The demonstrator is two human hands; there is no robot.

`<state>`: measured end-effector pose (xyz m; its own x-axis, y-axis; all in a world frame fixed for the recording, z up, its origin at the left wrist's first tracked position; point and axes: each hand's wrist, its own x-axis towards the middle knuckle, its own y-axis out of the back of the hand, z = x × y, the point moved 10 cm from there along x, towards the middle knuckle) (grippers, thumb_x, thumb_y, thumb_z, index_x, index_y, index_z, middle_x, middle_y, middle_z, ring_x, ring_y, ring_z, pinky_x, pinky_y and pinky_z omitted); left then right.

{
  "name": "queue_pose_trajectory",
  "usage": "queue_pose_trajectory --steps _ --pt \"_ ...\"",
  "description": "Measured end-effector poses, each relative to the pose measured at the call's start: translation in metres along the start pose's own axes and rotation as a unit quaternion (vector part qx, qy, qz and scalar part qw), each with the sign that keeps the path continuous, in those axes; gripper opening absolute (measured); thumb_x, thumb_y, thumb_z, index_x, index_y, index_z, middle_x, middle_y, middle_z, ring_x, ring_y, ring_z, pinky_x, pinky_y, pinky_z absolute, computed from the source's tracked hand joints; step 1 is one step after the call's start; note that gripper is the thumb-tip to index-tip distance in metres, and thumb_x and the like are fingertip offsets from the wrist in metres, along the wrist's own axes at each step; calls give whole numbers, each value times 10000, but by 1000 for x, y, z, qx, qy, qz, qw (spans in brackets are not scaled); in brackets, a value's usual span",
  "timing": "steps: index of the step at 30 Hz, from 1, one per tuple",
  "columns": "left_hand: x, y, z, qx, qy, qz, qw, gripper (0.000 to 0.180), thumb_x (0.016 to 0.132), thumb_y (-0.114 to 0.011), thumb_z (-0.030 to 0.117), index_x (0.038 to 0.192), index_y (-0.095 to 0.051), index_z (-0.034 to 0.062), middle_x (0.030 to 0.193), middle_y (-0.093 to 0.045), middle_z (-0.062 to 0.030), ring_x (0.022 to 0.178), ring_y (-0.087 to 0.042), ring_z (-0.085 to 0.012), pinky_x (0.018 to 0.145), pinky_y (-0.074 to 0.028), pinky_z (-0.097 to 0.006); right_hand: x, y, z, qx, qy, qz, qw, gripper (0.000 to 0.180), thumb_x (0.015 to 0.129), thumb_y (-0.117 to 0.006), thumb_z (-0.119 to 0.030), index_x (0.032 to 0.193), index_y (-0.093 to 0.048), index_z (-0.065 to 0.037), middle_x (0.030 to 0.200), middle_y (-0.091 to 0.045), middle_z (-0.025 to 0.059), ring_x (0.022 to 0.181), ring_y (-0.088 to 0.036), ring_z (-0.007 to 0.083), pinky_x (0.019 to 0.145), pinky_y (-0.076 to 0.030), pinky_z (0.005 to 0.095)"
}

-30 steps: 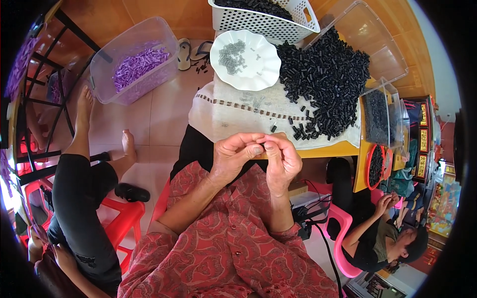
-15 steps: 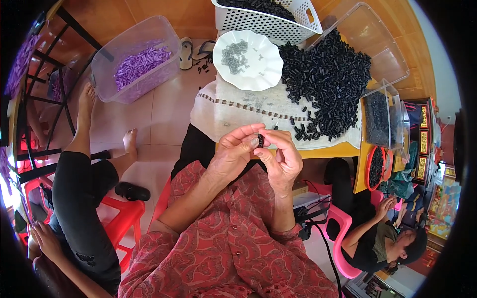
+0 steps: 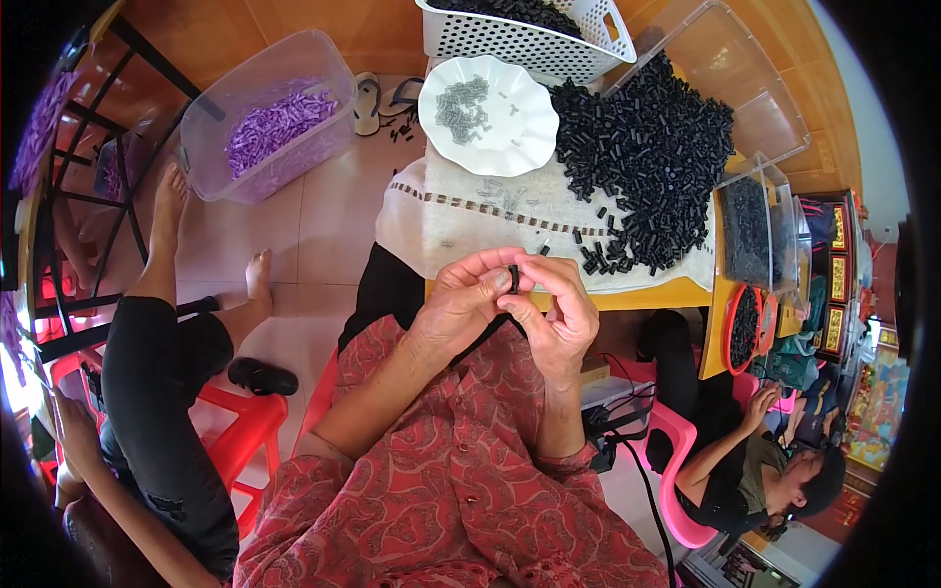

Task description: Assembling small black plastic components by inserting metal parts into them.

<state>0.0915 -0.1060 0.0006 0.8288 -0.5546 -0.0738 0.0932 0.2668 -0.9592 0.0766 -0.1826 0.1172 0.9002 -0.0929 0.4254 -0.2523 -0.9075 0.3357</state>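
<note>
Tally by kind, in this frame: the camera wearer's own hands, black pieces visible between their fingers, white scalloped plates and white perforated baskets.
Hands (left hand, right hand): 2
Black piece: 1
White scalloped plate: 1
White perforated basket: 1
Total: 5

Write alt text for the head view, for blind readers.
A person's bare left hand pinches a small, elongated black piece, the bare right hand close beside it. Beyond, a white, wavy-rimmed plate of tiny clear pieces stands beside heaped short black cylinders on white cloth.
</note>
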Motion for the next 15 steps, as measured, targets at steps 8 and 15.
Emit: queue_pose_trajectory --steps 8,15 --pt "-3 1 1 -15 -7 42 999 247 931 -564 64 1168 -591 1 1040 -659 -99 941 -634 -161 830 -524 -320 -9 4 -1 -69 51 61 994 219 682 -797 -10 826 -631 -16 1043 -648 128 859 -601 228 676 -524 304" --pt "-4 0 -1 -18 2 55 998 238 928 -574 84 1154 -605 17 1048 -667 -129 964 -638 -195 864 -518 -354 -17 5 10 -32 10 77 996 198 731 -766 -5 827 -593 -14 1070 -633 139 874 -601 223 718 -519 298"
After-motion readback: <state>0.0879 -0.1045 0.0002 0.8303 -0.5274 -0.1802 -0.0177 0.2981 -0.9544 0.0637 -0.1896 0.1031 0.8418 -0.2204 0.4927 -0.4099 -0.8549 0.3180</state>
